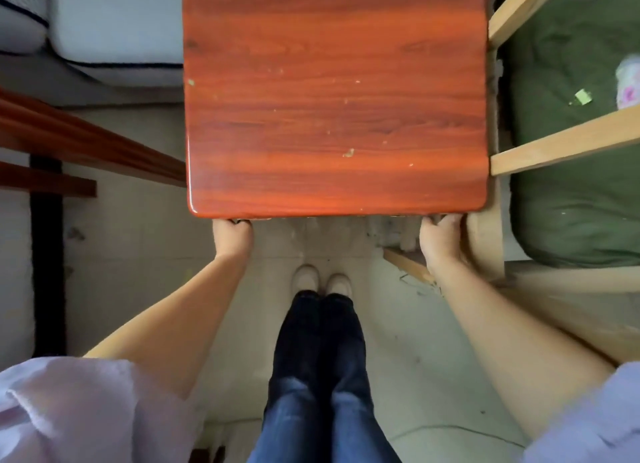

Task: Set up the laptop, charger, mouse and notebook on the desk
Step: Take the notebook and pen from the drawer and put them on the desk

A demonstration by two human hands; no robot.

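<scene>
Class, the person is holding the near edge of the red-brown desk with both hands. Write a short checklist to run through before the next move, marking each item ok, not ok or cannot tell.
1. Left hand grips the near edge of the desk: ok.
2. Right hand grips the same edge near the corner: ok.
3. Desk top free for the items: ok, only small pale specks show.
4. Laptop, charger, mouse, notebook within sight: not ok, none visible.
5. Space on the desk's right: not ok, the wooden frame sits right beside it.
6. Desk legs steady on the floor: cannot tell, hidden.

Left hand (231, 237) and right hand (441, 239) extended forward, fingers curled, arms bare
</scene>
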